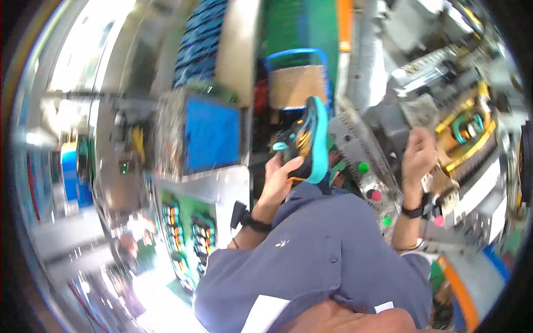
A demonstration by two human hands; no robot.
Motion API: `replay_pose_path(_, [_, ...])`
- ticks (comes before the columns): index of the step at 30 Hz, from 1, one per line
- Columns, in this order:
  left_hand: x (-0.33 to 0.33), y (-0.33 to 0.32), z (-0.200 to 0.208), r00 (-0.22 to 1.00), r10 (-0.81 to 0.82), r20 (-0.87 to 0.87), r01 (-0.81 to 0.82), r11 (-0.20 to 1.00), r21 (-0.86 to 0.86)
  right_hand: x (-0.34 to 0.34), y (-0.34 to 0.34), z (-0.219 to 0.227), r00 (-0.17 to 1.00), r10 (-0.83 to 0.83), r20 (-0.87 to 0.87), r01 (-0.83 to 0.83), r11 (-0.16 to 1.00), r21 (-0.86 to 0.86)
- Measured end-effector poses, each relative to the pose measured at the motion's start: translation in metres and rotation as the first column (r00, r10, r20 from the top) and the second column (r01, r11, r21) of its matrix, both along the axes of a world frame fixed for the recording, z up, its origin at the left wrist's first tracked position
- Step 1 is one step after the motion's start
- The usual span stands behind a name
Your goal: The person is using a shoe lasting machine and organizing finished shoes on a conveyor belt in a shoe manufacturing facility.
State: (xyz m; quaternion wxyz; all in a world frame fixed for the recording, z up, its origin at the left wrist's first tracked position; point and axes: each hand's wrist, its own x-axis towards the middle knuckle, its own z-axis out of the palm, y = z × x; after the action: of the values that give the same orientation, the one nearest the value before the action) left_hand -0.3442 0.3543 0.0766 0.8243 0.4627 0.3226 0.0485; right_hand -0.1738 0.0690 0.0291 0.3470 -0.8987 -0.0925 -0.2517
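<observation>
The likeliest trouble is the shoe (315, 141) twisting or slipping out of the left hand (276, 182): it is held only near its lower end, so the long upper part has no support. The orange cord (297, 179) at that lower end might snag on something. On the right of the frame, a careless swing of the right hand (419, 155) could knock the machine (394, 125) or the green button (363, 167) on the metal panel (355, 139) below it.

The shoe stands at the frame's centre, tilted, its turquoise sole facing right. The left fingers grip its lower left side, thumb across the dark upper; the sole lies beyond the thumb tip, to the right. The right fingers look curled but blurred; whether they hold anything cannot be told.
</observation>
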Motion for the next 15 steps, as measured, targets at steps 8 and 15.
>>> replay_pose_path(8, [-0.092,-0.006,-0.039,0.962,0.164,-0.219,-0.168,0.986,0.000,-0.045,0.038,-0.199,0.865,0.369,-0.342,-0.449,0.872,-0.195])
replay_pose_path(15, [-0.206,0.038,-0.081,0.751,0.518,-0.410,-0.595,0.800,-0.080,-0.038,0.043,-0.203,0.887,0.407,-0.219,-0.451,0.865,-0.218])
